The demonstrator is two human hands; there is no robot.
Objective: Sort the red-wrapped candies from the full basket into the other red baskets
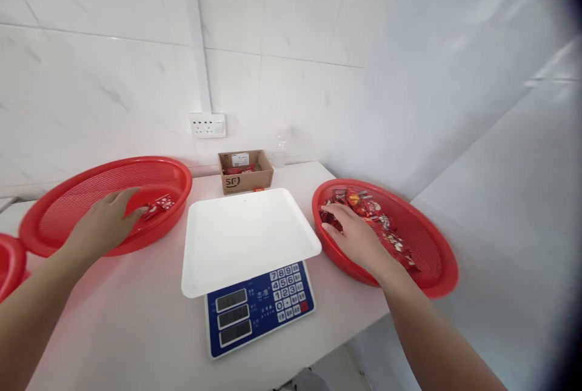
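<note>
My left hand [105, 221] reaches into the red mesh basket [68, 197] on the left, its fingers stretched out and touching a small red wrapped packet [160, 204] that lies in the basket. My right hand [357, 238] lies inside the red mesh basket [436, 257] on the right, fingers bent down onto a pile of several red wrapped packets [382, 221]. What the fingertips grip, if anything, is hidden. Between the baskets stands a scale [259, 306] with a bare white weighing tray [245, 239].
A small open cardboard box [245, 174] with red packets stands at the back by the tiled wall, below a wall socket [208, 125]. A clear cup [279, 153] is beside it. Another red basket's rim [9, 264] shows at the far left. The table's front edge runs close to me.
</note>
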